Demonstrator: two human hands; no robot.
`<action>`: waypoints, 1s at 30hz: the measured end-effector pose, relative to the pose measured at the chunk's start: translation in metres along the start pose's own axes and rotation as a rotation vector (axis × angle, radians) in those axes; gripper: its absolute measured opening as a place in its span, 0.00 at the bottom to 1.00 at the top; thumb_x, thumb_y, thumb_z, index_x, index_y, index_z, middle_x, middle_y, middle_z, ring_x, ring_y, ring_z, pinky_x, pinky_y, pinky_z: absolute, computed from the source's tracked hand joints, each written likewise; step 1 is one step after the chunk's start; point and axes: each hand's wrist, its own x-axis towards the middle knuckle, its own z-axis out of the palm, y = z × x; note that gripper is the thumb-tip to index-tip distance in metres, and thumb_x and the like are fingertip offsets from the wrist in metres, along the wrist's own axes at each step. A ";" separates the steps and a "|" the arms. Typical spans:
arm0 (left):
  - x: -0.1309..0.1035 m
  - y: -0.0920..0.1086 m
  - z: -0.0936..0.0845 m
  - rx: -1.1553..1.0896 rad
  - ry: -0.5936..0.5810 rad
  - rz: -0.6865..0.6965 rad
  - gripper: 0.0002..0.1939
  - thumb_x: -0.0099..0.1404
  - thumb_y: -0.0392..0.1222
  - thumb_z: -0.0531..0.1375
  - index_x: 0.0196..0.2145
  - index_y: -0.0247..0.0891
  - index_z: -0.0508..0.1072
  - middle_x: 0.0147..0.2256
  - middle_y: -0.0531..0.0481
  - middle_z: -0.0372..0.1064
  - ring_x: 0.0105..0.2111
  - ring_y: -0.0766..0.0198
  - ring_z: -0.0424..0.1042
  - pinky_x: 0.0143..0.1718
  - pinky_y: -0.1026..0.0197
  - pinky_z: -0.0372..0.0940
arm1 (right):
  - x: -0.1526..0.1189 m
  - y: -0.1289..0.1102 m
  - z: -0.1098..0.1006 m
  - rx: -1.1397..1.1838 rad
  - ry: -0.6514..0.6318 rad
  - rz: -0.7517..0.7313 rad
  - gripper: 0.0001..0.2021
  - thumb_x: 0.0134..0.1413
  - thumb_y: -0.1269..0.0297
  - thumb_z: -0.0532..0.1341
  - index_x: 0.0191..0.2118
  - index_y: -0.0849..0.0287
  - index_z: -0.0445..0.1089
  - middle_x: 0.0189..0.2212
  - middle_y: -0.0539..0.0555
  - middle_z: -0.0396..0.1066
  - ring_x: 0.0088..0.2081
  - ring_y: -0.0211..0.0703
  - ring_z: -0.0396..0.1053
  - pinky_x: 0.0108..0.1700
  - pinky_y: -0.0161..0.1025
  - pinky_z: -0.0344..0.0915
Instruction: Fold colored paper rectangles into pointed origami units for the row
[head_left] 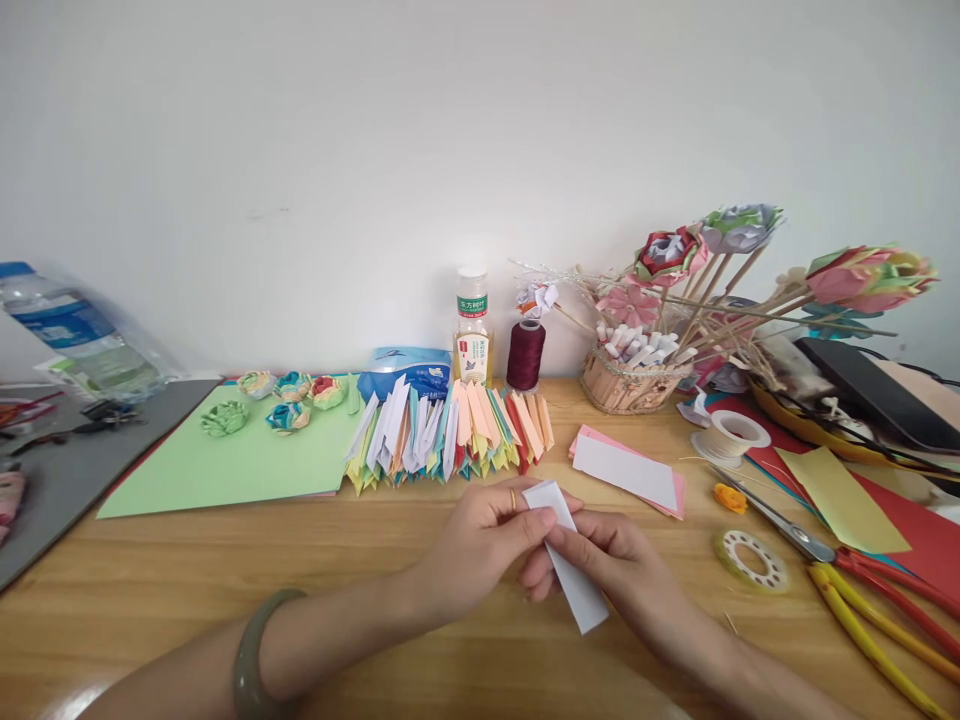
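A narrow white paper strip (pixel 581 590) is held slanted above the wooden table, its upper end leaning left. My left hand (pixel 487 535) pinches its upper left side, thumb on top; a ring shows on one finger and a bangle on the wrist. My right hand (pixel 619 555) grips the same strip from the right, thumb pressed on its face near the other thumb. Fingers behind the paper are partly hidden. Beyond the hands stands a long row of folded colored paper pieces (pixel 450 430). White and pink strips (pixel 626 470) lie stacked to the right.
Folded paper flowers (pixel 289 418) rest on and around a green sheet (pixel 247 465). At the back are a bottle (pixel 472 330), maroon thread (pixel 526 355) and a basket (pixel 634 385) with paper flowers. Scissors (pixel 806 540), tape (pixel 752 560) and pliers (pixel 870 640) lie right.
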 end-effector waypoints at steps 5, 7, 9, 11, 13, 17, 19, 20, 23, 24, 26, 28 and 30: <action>0.000 0.003 0.001 -0.084 -0.017 -0.044 0.20 0.58 0.55 0.59 0.33 0.32 0.74 0.15 0.58 0.56 0.17 0.68 0.59 0.27 0.62 0.58 | -0.001 0.002 -0.001 -0.017 -0.004 0.028 0.27 0.50 0.39 0.56 0.29 0.63 0.75 0.27 0.57 0.75 0.31 0.42 0.72 0.38 0.40 0.67; 0.000 0.003 0.001 -0.105 -0.025 -0.059 0.22 0.58 0.55 0.59 0.38 0.31 0.74 0.15 0.58 0.56 0.17 0.69 0.59 0.27 0.63 0.58 | -0.001 0.003 -0.002 -0.022 -0.003 0.029 0.28 0.49 0.39 0.56 0.29 0.63 0.76 0.26 0.56 0.75 0.30 0.42 0.71 0.38 0.40 0.67; 0.001 0.003 0.000 -0.113 -0.032 -0.065 0.23 0.58 0.55 0.59 0.39 0.30 0.74 0.15 0.58 0.56 0.17 0.68 0.60 0.28 0.63 0.58 | -0.001 0.003 -0.003 -0.030 0.000 0.033 0.28 0.48 0.38 0.56 0.29 0.62 0.76 0.26 0.56 0.74 0.30 0.42 0.71 0.38 0.40 0.67; 0.001 0.001 -0.001 -0.123 -0.043 -0.066 0.24 0.58 0.55 0.59 0.40 0.29 0.74 0.15 0.58 0.57 0.18 0.68 0.60 0.28 0.62 0.58 | -0.002 0.004 -0.003 -0.037 -0.007 0.040 0.28 0.48 0.38 0.56 0.29 0.62 0.76 0.25 0.56 0.74 0.30 0.42 0.71 0.37 0.40 0.68; 0.001 0.000 -0.002 -0.142 -0.065 -0.074 0.25 0.59 0.56 0.59 0.42 0.29 0.74 0.15 0.57 0.57 0.18 0.68 0.61 0.28 0.62 0.58 | -0.002 0.004 -0.003 -0.040 -0.014 0.053 0.27 0.48 0.39 0.57 0.29 0.62 0.76 0.25 0.55 0.74 0.30 0.42 0.72 0.37 0.39 0.68; 0.001 -0.002 -0.004 -0.164 -0.096 -0.100 0.26 0.58 0.57 0.60 0.43 0.30 0.74 0.16 0.57 0.57 0.18 0.67 0.61 0.27 0.63 0.58 | -0.002 0.004 -0.004 -0.041 -0.009 0.070 0.25 0.49 0.41 0.58 0.29 0.61 0.76 0.25 0.56 0.74 0.29 0.42 0.72 0.35 0.38 0.68; 0.001 -0.002 -0.005 -0.159 -0.094 -0.100 0.27 0.57 0.58 0.60 0.43 0.30 0.74 0.16 0.56 0.57 0.19 0.67 0.61 0.27 0.63 0.58 | -0.002 0.005 -0.005 -0.035 -0.006 0.072 0.24 0.49 0.41 0.59 0.28 0.61 0.76 0.25 0.55 0.75 0.29 0.42 0.72 0.35 0.38 0.67; 0.001 -0.002 -0.005 -0.157 -0.092 -0.100 0.27 0.57 0.58 0.61 0.43 0.30 0.74 0.15 0.56 0.57 0.19 0.67 0.61 0.28 0.63 0.58 | -0.003 0.005 -0.005 -0.032 -0.008 0.074 0.24 0.49 0.41 0.59 0.28 0.61 0.76 0.25 0.55 0.75 0.29 0.42 0.72 0.34 0.38 0.67; 0.000 -0.001 -0.004 -0.153 -0.078 -0.109 0.28 0.57 0.58 0.61 0.44 0.30 0.74 0.15 0.57 0.57 0.18 0.68 0.61 0.28 0.63 0.58 | -0.003 0.005 -0.004 -0.027 -0.011 0.081 0.25 0.48 0.40 0.58 0.29 0.60 0.76 0.25 0.55 0.75 0.29 0.42 0.72 0.34 0.38 0.67; 0.000 -0.001 -0.003 -0.148 -0.071 -0.113 0.28 0.57 0.58 0.61 0.43 0.30 0.74 0.15 0.57 0.57 0.18 0.68 0.61 0.27 0.63 0.58 | -0.003 0.005 -0.004 -0.027 -0.012 0.083 0.25 0.48 0.40 0.58 0.29 0.60 0.76 0.25 0.55 0.74 0.29 0.42 0.72 0.35 0.38 0.67; -0.001 -0.001 -0.002 -0.145 -0.057 -0.124 0.28 0.56 0.59 0.61 0.43 0.30 0.75 0.15 0.57 0.57 0.17 0.68 0.60 0.26 0.63 0.58 | -0.003 0.005 -0.003 -0.022 -0.014 0.087 0.26 0.48 0.39 0.57 0.29 0.61 0.76 0.25 0.55 0.74 0.30 0.43 0.72 0.35 0.39 0.67; -0.001 -0.001 -0.002 -0.150 -0.048 -0.133 0.28 0.55 0.59 0.62 0.43 0.31 0.75 0.14 0.57 0.57 0.16 0.68 0.60 0.23 0.63 0.57 | -0.003 0.006 -0.001 -0.007 -0.018 0.093 0.26 0.48 0.40 0.58 0.28 0.61 0.76 0.24 0.55 0.74 0.29 0.42 0.72 0.35 0.39 0.67; -0.001 -0.002 -0.001 -0.156 -0.034 -0.135 0.28 0.54 0.59 0.63 0.43 0.31 0.75 0.13 0.57 0.57 0.15 0.69 0.60 0.21 0.64 0.57 | -0.003 0.009 0.000 0.024 -0.017 0.097 0.24 0.49 0.41 0.59 0.27 0.61 0.75 0.24 0.55 0.74 0.28 0.41 0.71 0.35 0.38 0.67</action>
